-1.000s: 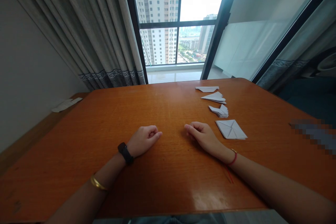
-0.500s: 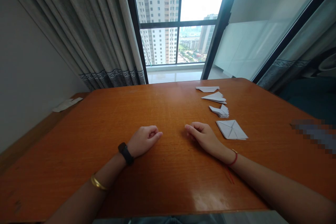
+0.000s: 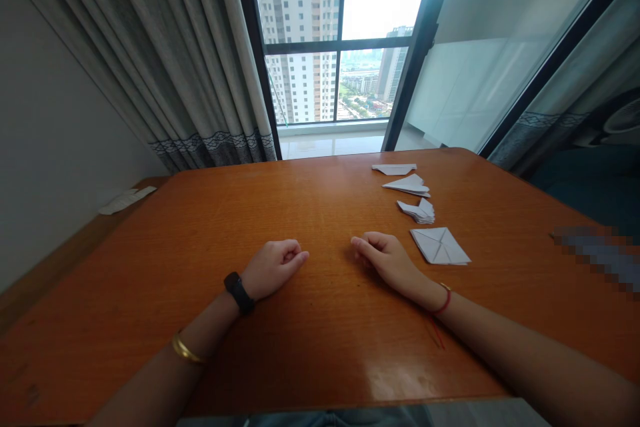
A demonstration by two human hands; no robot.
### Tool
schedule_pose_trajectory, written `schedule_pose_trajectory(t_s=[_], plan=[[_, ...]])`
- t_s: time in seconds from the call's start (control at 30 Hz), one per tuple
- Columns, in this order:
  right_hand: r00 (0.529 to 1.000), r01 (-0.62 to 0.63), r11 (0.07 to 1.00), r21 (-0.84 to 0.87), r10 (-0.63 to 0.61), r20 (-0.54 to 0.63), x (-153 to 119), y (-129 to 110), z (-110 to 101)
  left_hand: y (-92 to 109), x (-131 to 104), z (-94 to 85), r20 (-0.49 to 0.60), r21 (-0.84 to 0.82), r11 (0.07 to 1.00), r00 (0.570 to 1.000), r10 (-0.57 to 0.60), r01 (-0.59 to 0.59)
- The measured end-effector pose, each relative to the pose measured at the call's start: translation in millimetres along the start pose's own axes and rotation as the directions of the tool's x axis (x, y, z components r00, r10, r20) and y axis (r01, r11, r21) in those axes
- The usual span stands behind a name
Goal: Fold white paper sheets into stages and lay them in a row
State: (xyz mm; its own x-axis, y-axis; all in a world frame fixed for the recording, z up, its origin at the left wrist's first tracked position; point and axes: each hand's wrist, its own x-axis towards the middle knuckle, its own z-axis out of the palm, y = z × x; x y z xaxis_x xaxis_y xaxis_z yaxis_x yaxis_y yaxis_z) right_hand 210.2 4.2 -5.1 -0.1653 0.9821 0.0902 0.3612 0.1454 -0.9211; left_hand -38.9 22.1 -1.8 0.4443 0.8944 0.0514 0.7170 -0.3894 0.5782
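My left hand (image 3: pixel 276 268) rests on the brown wooden table (image 3: pixel 280 360), its fingers curled into a loose fist with nothing in it. Opposite it, my right hand (image 3: pixel 383 257) lies curled the same way, also holding nothing. A gap of bare wood separates the two. Nearest to my right hand, on its right, is a folded white paper square (image 3: pixel 440 245) with crease lines. Behind that stand a bird-like folded paper piece (image 3: pixel 419 211), a paper plane (image 3: pixel 410 185) and a flat folded paper strip (image 3: pixel 395 169), in a row running away from me.
A blurred, pixelated object (image 3: pixel 600 257) lies at the table's right side. White paper (image 3: pixel 127 200) rests on a ledge at the left. Beyond the far edge are a grey curtain (image 3: pixel 200 67) and a window (image 3: pixel 340 47).
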Motion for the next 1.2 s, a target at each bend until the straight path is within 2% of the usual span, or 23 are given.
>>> schedule_pose_trajectory(t_s=[1.2], plan=[[1.0,0.006,1.0,-0.003,-0.006,0.007,1.7,1.9,0.1,-0.3,1.1,0.3,0.01,0.002,1.0,1.0,-0.006,0.006]])
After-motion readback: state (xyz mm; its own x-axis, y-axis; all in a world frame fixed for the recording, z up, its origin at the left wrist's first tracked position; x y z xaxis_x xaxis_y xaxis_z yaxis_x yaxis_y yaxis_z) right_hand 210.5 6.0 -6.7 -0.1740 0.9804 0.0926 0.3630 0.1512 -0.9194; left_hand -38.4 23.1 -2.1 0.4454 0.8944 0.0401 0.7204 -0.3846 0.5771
